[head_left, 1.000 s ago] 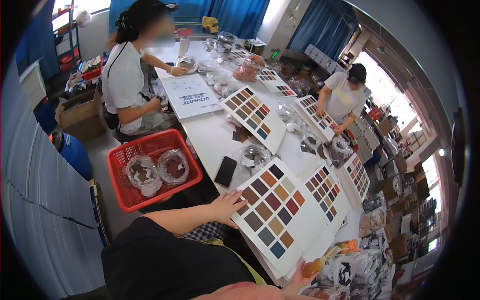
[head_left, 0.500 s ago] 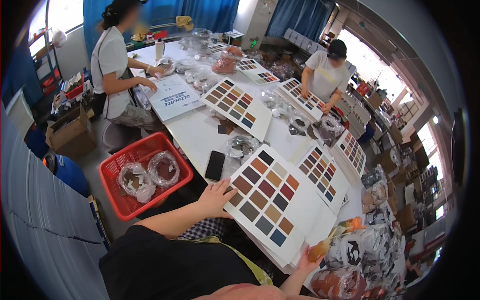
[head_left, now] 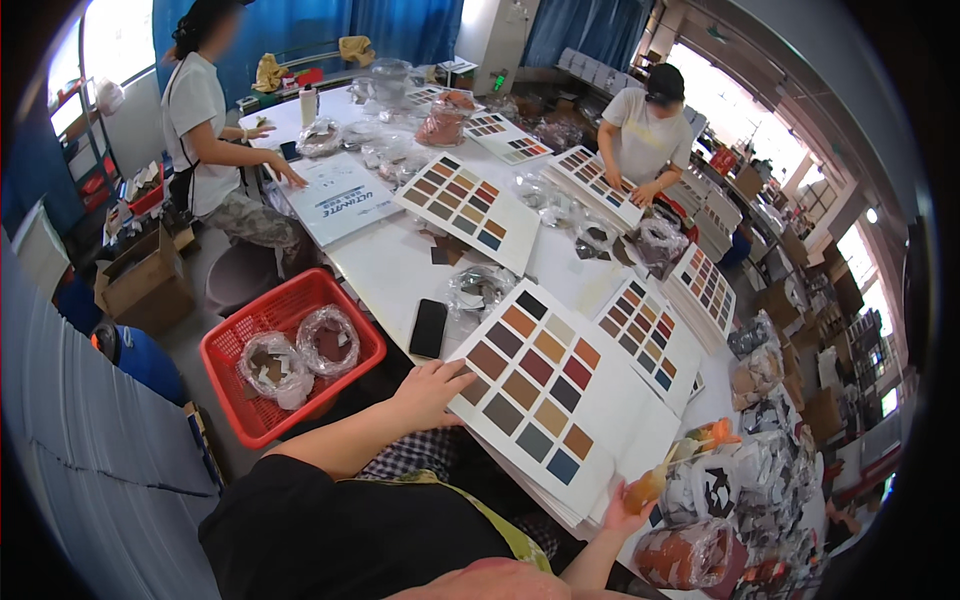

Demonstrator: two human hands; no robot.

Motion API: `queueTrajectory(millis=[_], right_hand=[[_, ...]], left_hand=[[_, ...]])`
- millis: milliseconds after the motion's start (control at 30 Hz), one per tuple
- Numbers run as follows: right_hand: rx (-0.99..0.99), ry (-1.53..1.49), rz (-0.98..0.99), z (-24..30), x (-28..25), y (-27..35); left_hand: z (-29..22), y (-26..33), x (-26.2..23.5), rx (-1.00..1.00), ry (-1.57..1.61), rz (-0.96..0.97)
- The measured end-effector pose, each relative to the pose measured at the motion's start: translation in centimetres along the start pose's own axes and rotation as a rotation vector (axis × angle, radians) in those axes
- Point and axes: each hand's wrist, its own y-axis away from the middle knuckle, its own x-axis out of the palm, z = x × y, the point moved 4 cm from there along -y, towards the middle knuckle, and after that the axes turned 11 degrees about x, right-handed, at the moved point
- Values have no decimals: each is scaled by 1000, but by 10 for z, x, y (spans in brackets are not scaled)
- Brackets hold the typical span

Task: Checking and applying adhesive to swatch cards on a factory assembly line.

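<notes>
A white colour-swatch board (head_left: 612, 410) with rows of coloured squares lies in front of me on other white boards. My left hand (head_left: 432, 392) is at its left edge, fingers over the top of the brown squares and thumb low against the edge, so it grips the board. At the board's near right corner, my right hand (head_left: 625, 512) is closed round an amber, bottle-like object (head_left: 645, 488). The far end of that object points toward something orange among plastic bags. A black phone (head_left: 428, 329) rests beyond my left hand.
A red basket (head_left: 222, 385) with two bagged rolls of pieces stands left of the table. Clear bags of pieces (head_left: 690, 555) crowd the right side. Further swatch boards (head_left: 510, 240) lie across the table. One co-worker (head_left: 200, 110) is at far left, another (head_left: 645, 130) at far right.
The view has shifted slightly. My hands keep their places on the board and the amber object. The left co-worker has leaned back and drawn one hand away from a plastic bag.
</notes>
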Motion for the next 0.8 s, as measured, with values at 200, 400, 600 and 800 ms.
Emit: queueTrajectory(millis=[200, 400, 600, 800], right_hand=[[-2, 40, 7, 5, -9, -1], [2, 57, 35, 3, -3, 2], [35, 88, 114, 5, -8, -3], [35, 106, 118, 8, -14, -5]], left_hand=[[1, 2, 3, 17, 13, -14], [0, 3, 7, 4, 30, 20], [0, 4, 7, 0, 33, 41], [0, 3, 7, 9, 30, 37]])
